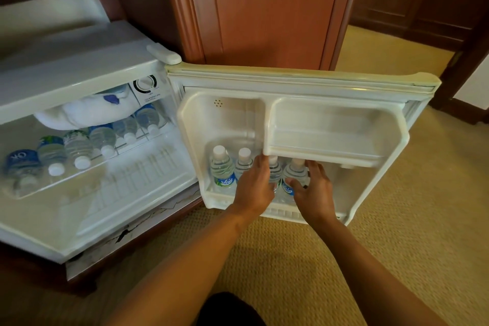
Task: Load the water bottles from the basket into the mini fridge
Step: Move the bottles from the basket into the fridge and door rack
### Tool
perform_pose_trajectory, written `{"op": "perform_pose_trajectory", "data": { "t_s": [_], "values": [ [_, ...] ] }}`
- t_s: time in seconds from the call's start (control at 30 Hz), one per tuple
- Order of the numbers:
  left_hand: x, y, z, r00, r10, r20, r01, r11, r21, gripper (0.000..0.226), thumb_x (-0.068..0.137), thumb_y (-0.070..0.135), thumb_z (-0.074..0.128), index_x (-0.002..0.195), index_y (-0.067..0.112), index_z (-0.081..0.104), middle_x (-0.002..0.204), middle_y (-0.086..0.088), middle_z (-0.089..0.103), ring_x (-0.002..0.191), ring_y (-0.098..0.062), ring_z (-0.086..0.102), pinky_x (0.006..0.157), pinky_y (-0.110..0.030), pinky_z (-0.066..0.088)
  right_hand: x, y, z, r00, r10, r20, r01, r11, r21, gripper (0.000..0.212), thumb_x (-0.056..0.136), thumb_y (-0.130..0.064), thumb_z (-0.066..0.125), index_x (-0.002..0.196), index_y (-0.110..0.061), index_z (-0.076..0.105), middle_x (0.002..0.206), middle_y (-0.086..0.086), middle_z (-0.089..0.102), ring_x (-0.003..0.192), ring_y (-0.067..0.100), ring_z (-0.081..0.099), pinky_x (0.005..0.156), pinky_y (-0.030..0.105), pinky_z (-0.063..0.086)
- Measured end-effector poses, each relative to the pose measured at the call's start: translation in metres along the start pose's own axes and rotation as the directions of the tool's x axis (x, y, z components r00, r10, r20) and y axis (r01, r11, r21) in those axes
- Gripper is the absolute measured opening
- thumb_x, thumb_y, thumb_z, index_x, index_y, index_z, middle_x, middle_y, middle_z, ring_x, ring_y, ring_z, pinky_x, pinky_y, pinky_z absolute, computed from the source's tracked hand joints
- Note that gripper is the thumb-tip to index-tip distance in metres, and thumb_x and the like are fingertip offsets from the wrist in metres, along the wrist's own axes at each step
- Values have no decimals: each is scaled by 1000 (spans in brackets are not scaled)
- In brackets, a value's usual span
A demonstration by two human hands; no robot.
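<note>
The white mini fridge point(79, 66) stands open at left, its door point(291, 79) swung toward me. Several small water bottles stand upright in the door's lower shelf point(219, 200); the leftmost point(222, 169) and the second point(244, 159) are untouched. My left hand point(255, 182) wraps the third bottle point(275, 169). My right hand point(313, 188) holds the fourth bottle point(292, 171), thumb across its front. Several more bottles point(76, 145) lie on their sides on the wire shelf inside. No basket is in view.
The door's upper shelf point(330, 140) juts out just above my hands. A white bundle point(87, 111) fills the freezer slot beside the thermostat dial point(145, 84). Wooden panelling point(264, 8) rises behind the door, and beige carpet point(397, 219) covers the floor.
</note>
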State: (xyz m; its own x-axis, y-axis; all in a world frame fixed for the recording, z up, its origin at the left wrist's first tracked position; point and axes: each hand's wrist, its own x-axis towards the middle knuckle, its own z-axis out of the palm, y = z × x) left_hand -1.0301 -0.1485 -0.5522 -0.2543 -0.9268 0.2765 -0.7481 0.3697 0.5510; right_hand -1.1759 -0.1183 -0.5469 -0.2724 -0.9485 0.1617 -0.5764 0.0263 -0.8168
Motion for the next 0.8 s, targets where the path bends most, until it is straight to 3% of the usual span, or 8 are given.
{"op": "perform_pose_trajectory", "data": {
  "t_s": [0.1, 0.2, 0.27, 0.33, 0.43, 0.5, 0.67, 0.8],
  "values": [
    [-4, -2, 1, 1000, -4, -5, 4, 1000, -10, 103, 82, 3, 76, 157, 22, 8, 144, -8, 44, 110, -30, 63, 80, -43, 59, -3, 1, 0, 1000, -23, 17, 23, 999, -37, 58, 86, -22, 75, 137, -24, 46, 133, 0, 55, 111, 20, 59, 90, 37, 54],
    [-11, 0, -4, 1000, -2, 8, 2, 999, -47, 98, 86, -4, 66, 157, 27, 7, 147, -6, 43, 108, -30, 63, 82, -46, 59, -13, -4, -2, 998, -43, 36, 46, 995, -90, 67, 87, -29, 73, 143, -21, 37, 143, 0, 48, 125, 22, 53, 92, 32, 48],
    [-19, -1, -10, 1000, -10, -18, 8, 997, -77, 87, 89, -5, 61, 156, 27, 16, 146, -4, 47, 113, -25, 62, 90, -43, 57, -26, -8, 1, 997, -64, 50, 70, 988, -140, 84, 89, -36, 70, 154, -22, 19, 159, 0, 31, 142, 21, 36, 105, 40, 45],
    [-32, -3, -19, 996, -39, -82, 29, 993, -116, 71, 93, -3, 59, 152, 23, 30, 145, -4, 51, 120, -21, 59, 96, -41, 55, -40, -13, 4, 989, -135, 53, 143, 961, -237, 89, 93, -39, 64, 159, -17, 8, 166, 6, 12, 153, 23, 11, 119, 48, 29],
    [-68, -13, -48, 965, -138, -225, 105, 983, -150, 51, 96, 3, 58, 143, 21, 47, 140, -1, 56, 117, -16, 61, 92, -37, 57, -66, -30, 18, 935, -329, 129, 353, 886, -301, 79, 94, -38, 60, 157, -13, 19, 166, 11, 6, 154, 25, -2, 123, 49, 14],
    [-107, -28, -76, 912, -235, -337, 209, 971, -112, 43, 96, 7, 58, 136, 23, 55, 135, 4, 59, 110, -12, 62, 91, -34, 57, -88, -54, 41, 883, -407, 235, 457, 862, -220, 69, 95, -37, 60, 154, -14, 31, 166, 9, 12, 154, 24, 0, 123, 49, 17],
    [-198, -75, -132, 778, -401, -483, 464, 886, 13, 32, 95, 16, 60, 125, 25, 65, 130, 7, 63, 121, -10, 55, 104, -28, 45, -133, -108, 93, 752, -452, 479, 546, 834, -71, 51, 98, -38, 54, 144, -17, 46, 159, 4, 33, 150, 23, 22, 117, 48, 32],
    [-300, -127, -178, 574, -535, -619, 695, 719, 23, 28, 87, 13, 62, 113, 21, 70, 118, 3, 67, 113, -17, 59, 96, -30, 49, -192, -167, 158, 548, -409, 730, 613, 790, -18, 52, 101, -46, 41, 150, -27, 35, 162, -5, 25, 150, 15, 18, 118, 41, 23]
  ]
}}
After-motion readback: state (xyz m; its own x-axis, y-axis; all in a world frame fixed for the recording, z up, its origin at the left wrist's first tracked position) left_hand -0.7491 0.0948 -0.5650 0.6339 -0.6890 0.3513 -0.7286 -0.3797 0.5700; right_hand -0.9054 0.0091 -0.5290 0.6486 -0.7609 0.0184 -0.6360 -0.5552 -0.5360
